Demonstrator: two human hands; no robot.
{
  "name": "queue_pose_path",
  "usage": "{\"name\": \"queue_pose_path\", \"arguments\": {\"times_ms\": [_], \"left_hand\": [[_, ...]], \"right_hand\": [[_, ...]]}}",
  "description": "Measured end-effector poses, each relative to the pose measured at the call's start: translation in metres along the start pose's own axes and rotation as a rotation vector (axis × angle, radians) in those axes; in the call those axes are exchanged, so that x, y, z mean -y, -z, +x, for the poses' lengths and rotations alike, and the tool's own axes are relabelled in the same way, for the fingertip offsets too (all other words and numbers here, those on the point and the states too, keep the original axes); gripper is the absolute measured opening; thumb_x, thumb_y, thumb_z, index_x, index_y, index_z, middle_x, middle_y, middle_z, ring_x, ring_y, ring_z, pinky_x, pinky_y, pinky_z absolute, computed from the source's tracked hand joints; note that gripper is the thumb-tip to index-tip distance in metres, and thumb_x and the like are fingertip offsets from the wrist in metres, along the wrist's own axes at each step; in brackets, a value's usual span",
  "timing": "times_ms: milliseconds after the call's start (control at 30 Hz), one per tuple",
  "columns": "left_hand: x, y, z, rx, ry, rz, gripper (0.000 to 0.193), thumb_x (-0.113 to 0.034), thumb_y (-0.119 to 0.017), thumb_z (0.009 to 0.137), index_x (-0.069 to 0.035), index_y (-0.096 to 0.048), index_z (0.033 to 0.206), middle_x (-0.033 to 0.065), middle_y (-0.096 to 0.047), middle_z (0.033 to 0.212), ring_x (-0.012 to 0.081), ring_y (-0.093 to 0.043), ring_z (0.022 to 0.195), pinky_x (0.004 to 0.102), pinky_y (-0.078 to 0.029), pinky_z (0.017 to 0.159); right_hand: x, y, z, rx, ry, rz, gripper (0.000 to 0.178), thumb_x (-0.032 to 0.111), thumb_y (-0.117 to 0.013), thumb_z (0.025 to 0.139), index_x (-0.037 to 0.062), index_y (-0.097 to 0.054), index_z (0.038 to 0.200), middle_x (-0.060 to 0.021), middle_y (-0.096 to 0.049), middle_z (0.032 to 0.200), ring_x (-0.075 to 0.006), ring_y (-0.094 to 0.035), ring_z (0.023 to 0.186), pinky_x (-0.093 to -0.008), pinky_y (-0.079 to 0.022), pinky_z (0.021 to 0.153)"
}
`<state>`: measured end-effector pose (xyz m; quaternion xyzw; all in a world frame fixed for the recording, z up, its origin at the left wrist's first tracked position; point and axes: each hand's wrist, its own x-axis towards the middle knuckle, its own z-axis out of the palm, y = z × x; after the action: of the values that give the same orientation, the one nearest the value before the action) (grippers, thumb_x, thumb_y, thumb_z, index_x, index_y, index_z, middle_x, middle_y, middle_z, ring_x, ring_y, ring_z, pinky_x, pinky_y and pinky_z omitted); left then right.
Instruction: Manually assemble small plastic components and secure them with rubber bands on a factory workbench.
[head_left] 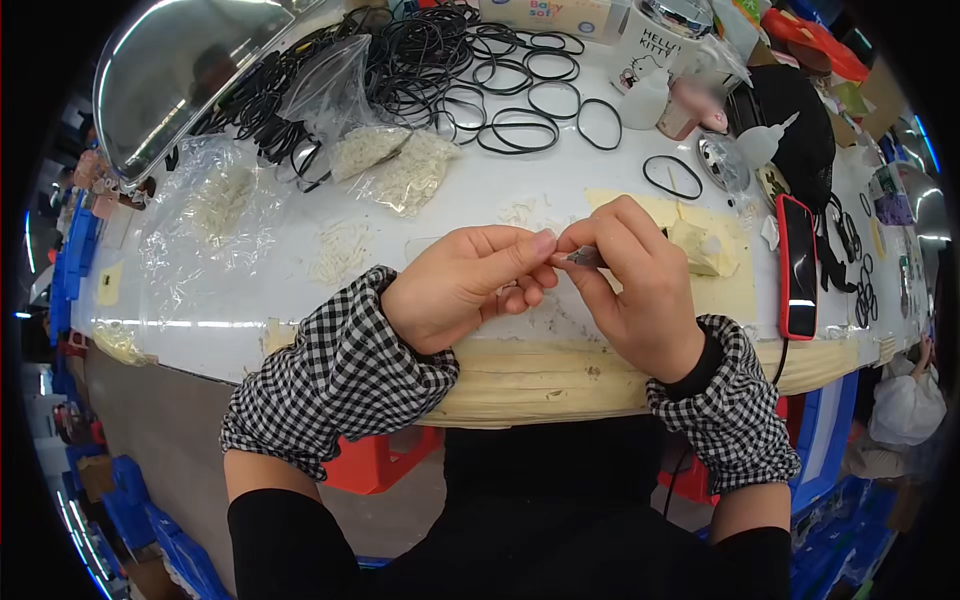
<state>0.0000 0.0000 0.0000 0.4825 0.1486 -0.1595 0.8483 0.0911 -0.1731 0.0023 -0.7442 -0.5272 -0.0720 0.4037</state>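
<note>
Pinching grey piece (584, 258), lettered white container (652, 52) beyond

The bare left hand (450, 282) is pinching, thumb uppermost; just right of it, the bare right hand (645, 290) is pinching too, perhaps touching it.

Prob. assy workshop: bulk blk loops (415, 45), bagged wht pcs (408, 178), blue crates (130, 490), co-worker (908, 406).

Metallic-looking small tool (584, 257), glossy crinkled plastic bag (178, 255), matt cloth sleeve (345, 365)
</note>
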Motion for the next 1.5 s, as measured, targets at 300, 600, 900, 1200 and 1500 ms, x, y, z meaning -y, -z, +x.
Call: {"name": "queue_pose_path", "arguments": {"times_ms": [300, 600, 900, 1200, 1500], "left_hand": [[0.002, 0.003, 0.000, 0.056, -0.130, -0.124, 0.023, -0.021, -0.051, 0.096, 0.000, -0.059, 0.102, 0.0000, -0.053, 0.082, 0.0048, -0.040, 0.066, 0.0161, -0.036, 0.060], [0.002, -0.003, -0.002, 0.041, -0.149, -0.122, 0.019, -0.018, -0.053, 0.095, -0.001, -0.060, 0.101, -0.0008, -0.054, 0.084, 0.0049, -0.040, 0.067, 0.0168, -0.036, 0.061], [0.005, 0.005, 0.001, 0.110, -0.157, -0.125, 0.018, -0.021, -0.053, 0.095, -0.003, -0.058, 0.097, -0.0022, -0.054, 0.082, 0.0036, -0.041, 0.067, 0.0166, -0.037, 0.061], [0.003, 0.002, 0.000, 0.189, -0.169, -0.124, 0.019, -0.022, -0.051, 0.096, -0.005, -0.058, 0.096, -0.0037, -0.053, 0.081, 0.0035, -0.044, 0.069, 0.0168, -0.037, 0.062], [0.005, 0.004, 0.000, 0.222, -0.179, -0.116, 0.019, -0.022, -0.052, 0.096, -0.004, -0.058, 0.097, -0.0033, -0.053, 0.081, 0.0038, -0.044, 0.070, 0.0167, -0.036, 0.062]], "right_hand": [[0.010, 0.002, 0.008, -0.105, 0.042, 0.128, 0.019, 0.003, -0.072, 0.072, 0.0042, -0.061, 0.088, -0.0064, -0.055, 0.080, -0.0195, -0.060, 0.064, -0.0281, -0.047, 0.052], [0.006, -0.001, 0.003, -0.090, 0.034, 0.106, 0.017, 0.003, -0.070, 0.073, 0.0027, -0.060, 0.087, -0.0071, -0.056, 0.076, -0.0193, -0.059, 0.062, -0.0275, -0.047, 0.052], [0.015, 0.002, 0.005, -0.053, -0.090, 0.186, 0.013, 0.005, -0.069, 0.076, 0.0012, -0.058, 0.083, -0.0069, -0.056, 0.072, -0.0165, -0.057, 0.060, -0.0262, -0.046, 0.053], [0.012, 0.005, 0.004, 0.097, -0.091, 0.044, 0.028, 0.028, -0.066, 0.083, 0.0034, -0.054, 0.079, -0.0083, -0.057, 0.069, -0.0243, -0.057, 0.060, -0.0324, -0.044, 0.051], [0.011, 0.004, 0.003, 0.116, -0.075, 0.010, 0.029, 0.031, -0.063, 0.085, 0.0043, -0.053, 0.079, -0.0092, -0.055, 0.068, -0.0273, -0.056, 0.060, -0.0345, -0.044, 0.051]]}}
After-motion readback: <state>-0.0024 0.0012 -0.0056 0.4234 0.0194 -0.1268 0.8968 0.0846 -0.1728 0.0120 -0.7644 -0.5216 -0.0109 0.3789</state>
